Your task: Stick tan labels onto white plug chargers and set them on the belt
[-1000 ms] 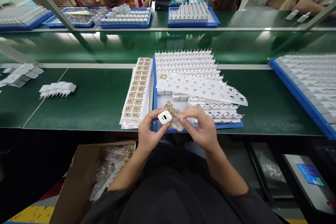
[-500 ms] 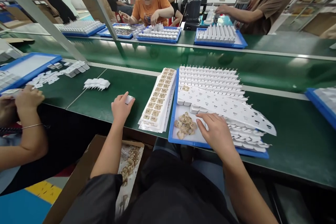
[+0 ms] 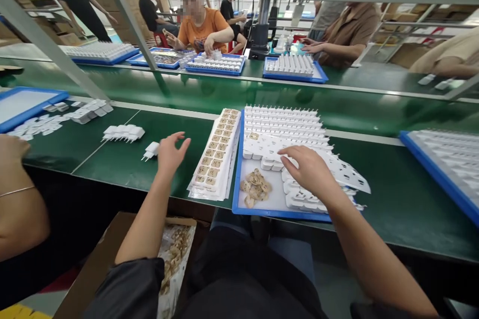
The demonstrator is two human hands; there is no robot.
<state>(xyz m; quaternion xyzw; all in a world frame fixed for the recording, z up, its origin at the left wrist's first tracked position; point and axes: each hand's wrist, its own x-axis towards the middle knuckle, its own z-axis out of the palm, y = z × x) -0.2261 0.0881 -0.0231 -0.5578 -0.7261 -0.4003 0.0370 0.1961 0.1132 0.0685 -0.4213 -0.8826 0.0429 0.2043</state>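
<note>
Now that my left hand has let go and spread open, the white charger plug it held lies just beside it on the green table. My right hand, fingers loosely curled and holding nothing, has moved up from the brown label scraps onto the chargers in the blue tray.

Our green bench, blue tray at twelve o'clock, label sheets beside, lone white plug at ten o'clock

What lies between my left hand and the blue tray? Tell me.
In the head view, a stack of sticker sheets lies on the green table between the left hand and the blue tray.
</note>
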